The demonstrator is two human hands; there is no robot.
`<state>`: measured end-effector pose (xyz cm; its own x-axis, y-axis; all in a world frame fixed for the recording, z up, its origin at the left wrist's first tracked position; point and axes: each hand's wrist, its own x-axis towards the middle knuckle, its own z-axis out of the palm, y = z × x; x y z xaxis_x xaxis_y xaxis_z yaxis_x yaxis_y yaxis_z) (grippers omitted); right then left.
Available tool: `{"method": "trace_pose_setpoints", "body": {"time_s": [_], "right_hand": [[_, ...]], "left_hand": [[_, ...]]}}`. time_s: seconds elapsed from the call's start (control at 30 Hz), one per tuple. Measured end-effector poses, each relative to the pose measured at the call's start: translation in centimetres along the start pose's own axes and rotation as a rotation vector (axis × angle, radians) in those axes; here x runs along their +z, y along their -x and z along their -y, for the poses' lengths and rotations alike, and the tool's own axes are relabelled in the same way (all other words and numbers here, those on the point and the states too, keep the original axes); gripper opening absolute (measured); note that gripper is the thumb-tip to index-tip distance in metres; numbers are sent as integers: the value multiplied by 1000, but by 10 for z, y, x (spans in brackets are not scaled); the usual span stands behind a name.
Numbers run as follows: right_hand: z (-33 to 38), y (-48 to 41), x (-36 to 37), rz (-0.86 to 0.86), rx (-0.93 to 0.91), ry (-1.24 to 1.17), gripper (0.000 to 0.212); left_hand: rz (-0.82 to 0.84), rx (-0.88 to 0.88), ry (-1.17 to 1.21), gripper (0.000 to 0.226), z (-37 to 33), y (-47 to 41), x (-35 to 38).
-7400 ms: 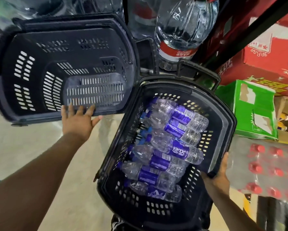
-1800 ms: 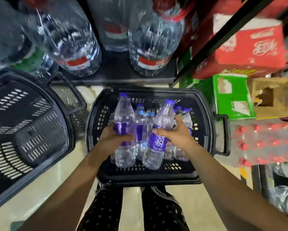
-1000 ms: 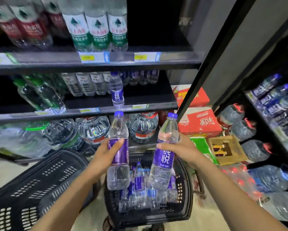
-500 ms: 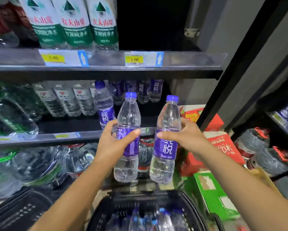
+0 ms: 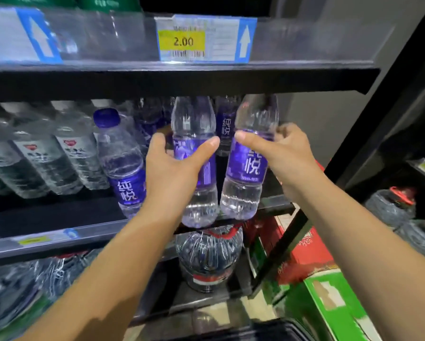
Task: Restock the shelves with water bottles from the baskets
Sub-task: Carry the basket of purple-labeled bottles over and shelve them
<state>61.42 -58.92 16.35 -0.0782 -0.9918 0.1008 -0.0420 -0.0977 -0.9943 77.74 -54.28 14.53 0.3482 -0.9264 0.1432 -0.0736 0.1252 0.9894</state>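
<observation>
My left hand point(image 5: 172, 168) grips a purple-labelled water bottle point(image 5: 194, 124) round its middle. Beside it, my right hand point(image 5: 284, 156) grips a second purple-labelled bottle point(image 5: 246, 173). Both bottles stand upright at the front edge of the middle shelf point(image 5: 59, 237), their caps hidden behind the upper shelf's edge. Another purple-labelled bottle point(image 5: 123, 158) stands on that shelf just left of my left hand, with more of them behind. Only a dark rim of the basket point(image 5: 280, 328) shows at the bottom.
White-labelled bottles point(image 5: 46, 153) fill the shelf's left part. The upper shelf edge point(image 5: 206, 40) carries a 2.00 price tag. Large water jugs point(image 5: 209, 257) sit on the lower shelf. Red and green cartons point(image 5: 312, 262) lie to the right, past a black upright.
Both hands have raised the two bottles from the basket up and forward to the middle shelf. The view has risen, so the basket has nearly left the frame.
</observation>
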Motion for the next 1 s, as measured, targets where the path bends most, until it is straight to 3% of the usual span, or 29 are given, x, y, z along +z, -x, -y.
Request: {"method": "trace_pose_setpoints", "body": {"time_s": [0.1,0.33,0.6,0.7,0.83,1.0], "right_hand": [[-4,-10,6,-60,-46,79,87],[-38,-21,17,5,-143,167,68],[-74,-16,19,87,-125,268,98],[-81,-12,17,97,-112,249,84],[-89,-1,19,37,-67,358,87],[-94,-12,26,25,-96,466,58]], "left_hand": [[-32,33,45,55,4,-15,7],[-94,99,-22,66,37,-23,16],[-113,115,-112,73,74,-27,18],[-68,67,-212,70,73,-24,17],[47,27,-425,93,74,-13,10],[21,41,-605,62,88,-20,3]]}}
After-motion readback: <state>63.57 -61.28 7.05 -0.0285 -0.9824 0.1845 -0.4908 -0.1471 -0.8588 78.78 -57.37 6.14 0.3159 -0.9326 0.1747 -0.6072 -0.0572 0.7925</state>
